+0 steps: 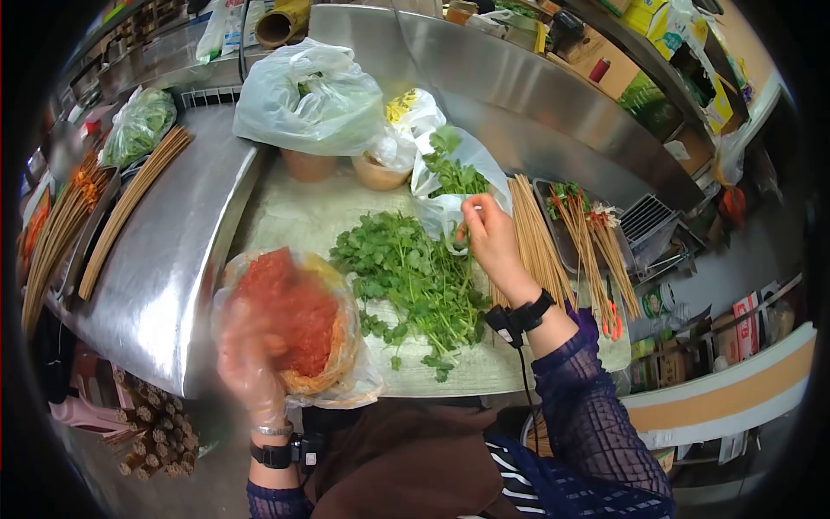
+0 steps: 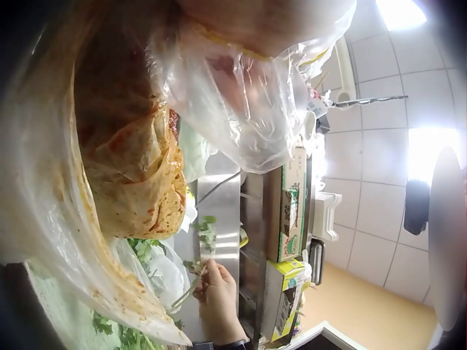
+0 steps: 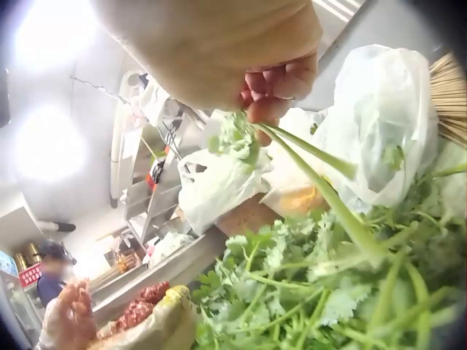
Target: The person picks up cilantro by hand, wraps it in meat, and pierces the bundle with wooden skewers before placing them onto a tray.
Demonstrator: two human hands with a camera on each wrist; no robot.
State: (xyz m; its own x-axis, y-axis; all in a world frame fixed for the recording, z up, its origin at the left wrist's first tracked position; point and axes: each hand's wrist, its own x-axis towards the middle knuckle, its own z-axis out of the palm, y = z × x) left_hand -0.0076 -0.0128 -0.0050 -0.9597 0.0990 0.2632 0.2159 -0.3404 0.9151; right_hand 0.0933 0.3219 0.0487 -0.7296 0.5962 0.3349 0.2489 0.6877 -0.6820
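My right hand (image 1: 494, 240) is raised above the far right side of a coriander pile (image 1: 402, 272) on the pale board (image 1: 285, 203). Thumb and fingertips pinch a coriander sprig (image 3: 321, 189), its stems slanting down toward the pile in the right wrist view. My left hand (image 1: 251, 350), in a loose clear plastic glove, is blurred at the near left edge of a red minced filling (image 1: 298, 316). Its fingers look extended in the right wrist view and hold nothing visible. Under the filling lie yellowish, sauce-stained wrapper sheets (image 2: 139, 182) in a plastic bag (image 1: 367, 381).
A bag of coriander (image 1: 458, 177) sits behind the pile, with bamboo skewers (image 1: 540, 238) to its right. A tray of skewered greens (image 1: 566, 208) and orange-handled scissors (image 1: 613, 320) lie farther right. A large stuffed bag (image 1: 307, 104) stands at the back. Left is a steel counter (image 1: 177, 246).
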